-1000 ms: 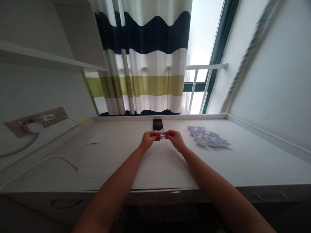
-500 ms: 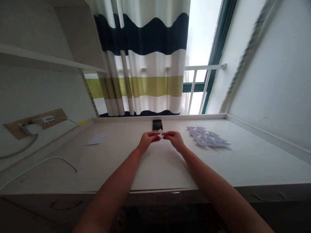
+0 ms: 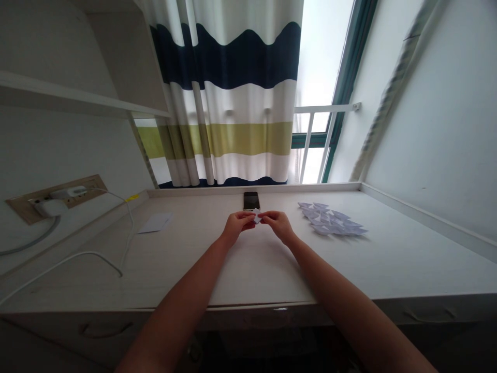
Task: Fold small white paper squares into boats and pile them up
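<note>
A small folded piece of white paper (image 3: pixel 257 215) is held up between my two hands, over the middle of the desk. My left hand (image 3: pixel 236 224) pinches its left side between thumb and fingers. On the other side, the fingertips of my right hand (image 3: pixel 276 223) close on its right edge. Part of the paper is covered by my fingers. Just behind it a black phone (image 3: pixel 251 200) lies flat. To the right, several folded white paper pieces (image 3: pixel 332 220) are laid out in rows.
Flat white paper sheets (image 3: pixel 156 222) lie at the left of the desk (image 3: pixel 186 269). A white cable (image 3: pixel 93 253) runs across the left side from plugs in a wall socket (image 3: pixel 58 197). A low ledge (image 3: pixel 202 191) borders the back, before a striped curtain (image 3: pixel 248 103).
The folded paper has turned slightly between my fingertips, and my fingers have shifted a little on it. Everything else on the desk stays in place.
</note>
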Demonstrator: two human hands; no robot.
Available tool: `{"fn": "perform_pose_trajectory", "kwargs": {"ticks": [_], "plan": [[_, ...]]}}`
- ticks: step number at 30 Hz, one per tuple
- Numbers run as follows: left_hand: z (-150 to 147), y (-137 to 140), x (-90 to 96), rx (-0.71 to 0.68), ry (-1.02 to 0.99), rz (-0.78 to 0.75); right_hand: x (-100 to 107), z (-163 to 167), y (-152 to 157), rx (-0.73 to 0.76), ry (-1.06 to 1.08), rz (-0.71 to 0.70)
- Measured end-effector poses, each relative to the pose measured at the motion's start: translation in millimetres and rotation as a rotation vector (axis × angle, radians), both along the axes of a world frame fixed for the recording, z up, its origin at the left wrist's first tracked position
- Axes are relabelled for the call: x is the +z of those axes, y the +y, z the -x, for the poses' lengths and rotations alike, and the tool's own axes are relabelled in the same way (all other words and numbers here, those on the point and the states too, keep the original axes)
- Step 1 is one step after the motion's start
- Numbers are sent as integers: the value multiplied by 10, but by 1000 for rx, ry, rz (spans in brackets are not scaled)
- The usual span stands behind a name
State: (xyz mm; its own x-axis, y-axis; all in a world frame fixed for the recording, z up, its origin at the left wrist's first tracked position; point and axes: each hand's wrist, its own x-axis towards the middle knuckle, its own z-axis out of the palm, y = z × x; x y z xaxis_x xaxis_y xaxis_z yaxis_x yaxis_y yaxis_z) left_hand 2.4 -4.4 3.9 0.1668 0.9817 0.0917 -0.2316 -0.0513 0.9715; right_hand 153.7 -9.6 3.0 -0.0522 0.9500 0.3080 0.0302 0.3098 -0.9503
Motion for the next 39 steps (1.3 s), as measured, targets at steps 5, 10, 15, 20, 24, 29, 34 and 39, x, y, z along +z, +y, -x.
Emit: {"fn": "perform_pose_trajectory", "kwargs": {"ticks": [5,10,15,20,24,29,34,39], "plan": [[-20,-10,0,10,-9,-15,-4,0,0,54,92,34],[-38,-36,18,-10,-3,-13,-40,0,17,75,167,35],[-43,-49,32,-11,-15,5,-53,3,28,65,159,4],[-44,-57,40,8,-45,37,-22,9,9,38,137,-13],[-33,-55,43,-21,-38,10,-6,5,-1,35,119,-14],[-28,-21,24,-12,-8,-34,-5,8,8,41,157,20],[-39,-11,17,25,29,-110,-21,18,26,47,190,35],[-35,-50,41,20,62,-117,-28,12,23,47,187,12]]}}
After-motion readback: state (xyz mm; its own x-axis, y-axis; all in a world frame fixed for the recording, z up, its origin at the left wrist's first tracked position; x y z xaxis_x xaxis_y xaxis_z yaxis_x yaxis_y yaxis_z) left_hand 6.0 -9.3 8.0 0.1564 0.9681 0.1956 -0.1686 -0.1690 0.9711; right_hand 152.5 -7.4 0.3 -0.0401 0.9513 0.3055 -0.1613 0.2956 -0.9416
